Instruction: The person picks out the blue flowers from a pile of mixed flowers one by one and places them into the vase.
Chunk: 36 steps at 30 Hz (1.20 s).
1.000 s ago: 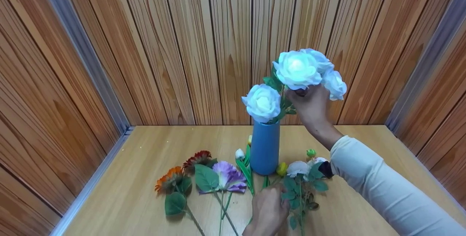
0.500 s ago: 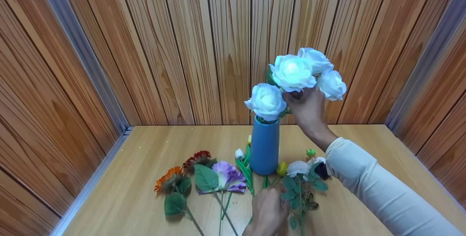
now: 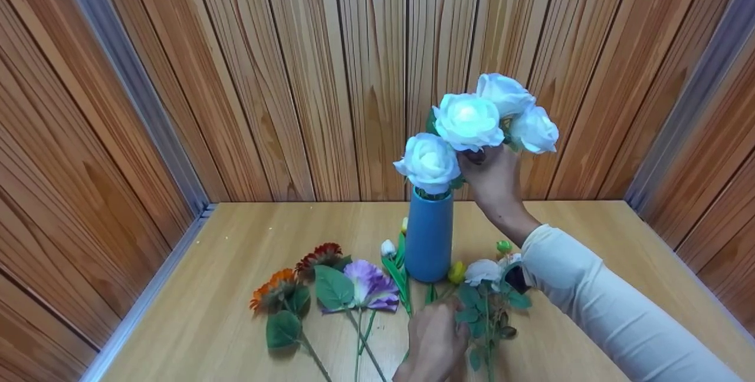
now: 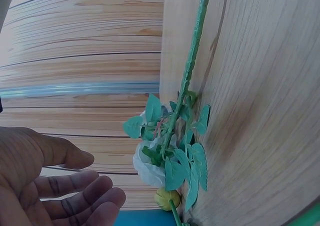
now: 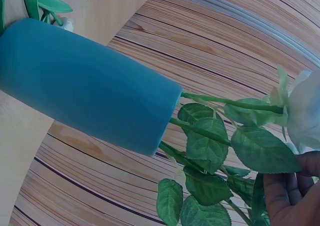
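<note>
A blue vase (image 3: 429, 240) stands upright on the table with several white roses above its mouth. My right hand (image 3: 495, 181) pinches one white rose (image 3: 469, 122) just under its bloom, to the right of the vase's rim. In the right wrist view, green stems run into the vase mouth, and a leaf (image 5: 265, 148) lies against my fingertips (image 5: 277, 191). My left hand (image 3: 433, 338) stays low at the front, its fingers loosely bent around nothing in the left wrist view. Beside it lies a pale flower spray (image 3: 483, 273) with green leaves.
An orange flower (image 3: 274, 287), a dark red flower (image 3: 318, 258) and a purple flower (image 3: 371, 287) lie left of the vase. A white tulip (image 3: 388, 249) and a yellow bud (image 3: 456, 273) lie close to its base. Wood-panelled walls enclose the table (image 3: 194, 311).
My right hand has shifted slightly left, and the pinched rose has moved left and a little down. The roses behind it have spread apart. My left hand has not moved.
</note>
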### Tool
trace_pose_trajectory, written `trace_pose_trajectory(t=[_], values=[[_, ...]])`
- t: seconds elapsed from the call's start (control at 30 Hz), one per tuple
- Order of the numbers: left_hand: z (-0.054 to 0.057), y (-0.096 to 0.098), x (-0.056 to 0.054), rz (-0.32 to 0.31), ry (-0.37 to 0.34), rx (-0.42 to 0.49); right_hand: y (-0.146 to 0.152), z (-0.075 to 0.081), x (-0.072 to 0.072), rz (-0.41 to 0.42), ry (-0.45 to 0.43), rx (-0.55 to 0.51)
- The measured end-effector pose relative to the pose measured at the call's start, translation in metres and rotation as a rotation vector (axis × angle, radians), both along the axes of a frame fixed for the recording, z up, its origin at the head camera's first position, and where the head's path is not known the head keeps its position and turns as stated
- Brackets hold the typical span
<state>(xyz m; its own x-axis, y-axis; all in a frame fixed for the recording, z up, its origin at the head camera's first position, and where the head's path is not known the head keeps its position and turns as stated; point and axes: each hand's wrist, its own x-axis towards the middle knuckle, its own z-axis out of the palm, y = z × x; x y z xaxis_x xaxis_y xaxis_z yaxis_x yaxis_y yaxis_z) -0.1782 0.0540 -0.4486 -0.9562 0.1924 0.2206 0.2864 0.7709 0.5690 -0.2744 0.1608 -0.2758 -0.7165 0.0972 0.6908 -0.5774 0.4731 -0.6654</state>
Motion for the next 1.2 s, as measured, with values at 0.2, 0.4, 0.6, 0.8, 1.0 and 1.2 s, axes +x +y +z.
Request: trace_pose_trajectory(t=[0.2,0.4,0.6,0.8,1.0,1.2], values=[[0.001,0.0,-0.001,0.001,-0.043,0.009,-0.002,-0.002,-0.001,-0.015,-0.044,0.011],[0.001,-0.001,-0.001,-0.008,-0.016,0.008,-0.003,-0.004,-0.002,0.018,-0.036,-0.029],[0.001,0.0,-0.001,-0.011,-0.036,0.019,-0.002,-0.004,-0.004,0.015,-0.054,-0.03],[0.001,0.0,-0.001,0.0,-0.065,0.016,-0.001,-0.006,-0.004,0.008,-0.063,-0.011],[0.002,-0.001,-0.001,0.005,-0.063,-0.002,-0.001,-0.01,-0.005,0.094,-0.045,-0.051],[0.003,-0.002,-0.001,0.008,-0.074,-0.008,-0.003,-0.011,-0.005,0.075,-0.063,-0.048]])
